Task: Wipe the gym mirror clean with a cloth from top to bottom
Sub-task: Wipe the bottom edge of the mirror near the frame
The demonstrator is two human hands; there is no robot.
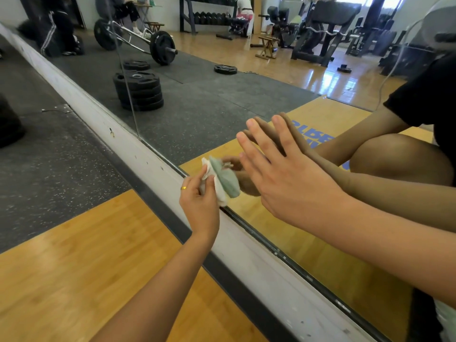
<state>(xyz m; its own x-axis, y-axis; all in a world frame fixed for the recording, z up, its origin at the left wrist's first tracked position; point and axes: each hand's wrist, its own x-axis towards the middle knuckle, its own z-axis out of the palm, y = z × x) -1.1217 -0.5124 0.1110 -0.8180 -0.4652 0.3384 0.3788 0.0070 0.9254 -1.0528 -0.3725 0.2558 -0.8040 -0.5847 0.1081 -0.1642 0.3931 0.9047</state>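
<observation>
We see one cloth (219, 193), white and pale green, bunched against the bottom edge of the mirror (222, 99), just above its white sill (246, 243). Our left hand (199, 206), with one gold ring (183, 188), pinches it. Our right hand (283, 183) is spread flat, fingers straight at the glass, holding nothing.

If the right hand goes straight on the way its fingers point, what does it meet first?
The mirror glass: the right hand points its straight fingers at it, nearly meeting their reflection; actual contact is unclear.
</observation>
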